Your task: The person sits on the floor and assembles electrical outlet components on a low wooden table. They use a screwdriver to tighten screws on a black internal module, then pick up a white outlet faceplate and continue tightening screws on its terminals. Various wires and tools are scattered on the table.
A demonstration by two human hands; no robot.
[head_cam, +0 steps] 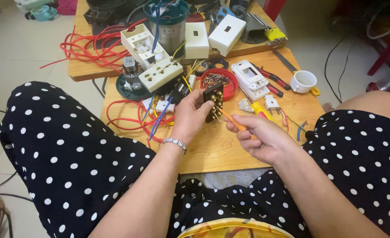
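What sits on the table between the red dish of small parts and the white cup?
In the head view, a white switch plate and red-handled pliers lie between the red dish and the white cup.

Two hands (190,115) (262,137), one black socket insert (213,101), one white cup (303,81), one red lid (220,83), one bracelet (175,143).

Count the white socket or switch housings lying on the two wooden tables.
5: two socket strips at left centre, two closed boxes on the far table, and one open faceplate beside the red dish. Clutter may hide more.
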